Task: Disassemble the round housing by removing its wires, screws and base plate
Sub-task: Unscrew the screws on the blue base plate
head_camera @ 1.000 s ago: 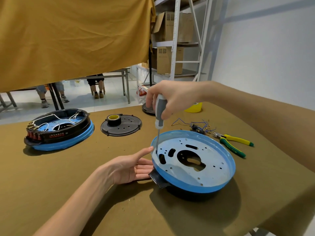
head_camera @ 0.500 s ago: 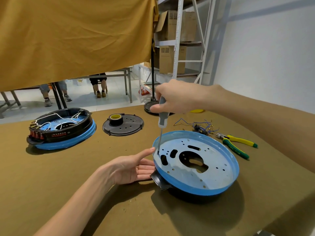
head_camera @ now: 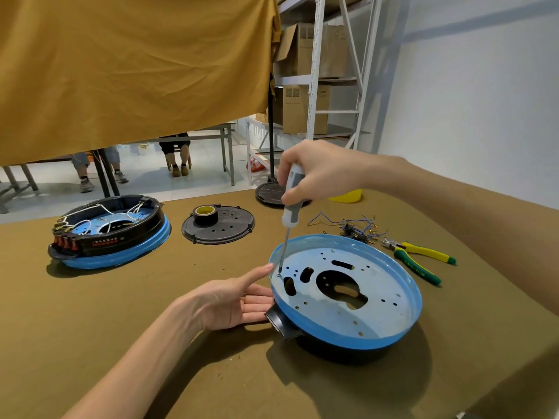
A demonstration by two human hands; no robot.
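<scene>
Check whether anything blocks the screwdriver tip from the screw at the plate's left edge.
Nothing visible does. The right hand holds the screwdriver with its tip on the screw in the base plate; the left hand rests outside the rim.

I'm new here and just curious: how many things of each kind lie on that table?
Round housings: 2
Black round plates: 2
Screwdrivers: 1
Pliers: 1
Tape rolls: 1
Wire bundles: 1
Yellow object, partly hidden: 1
Total: 9

Head-worn view, forward and downward
</scene>
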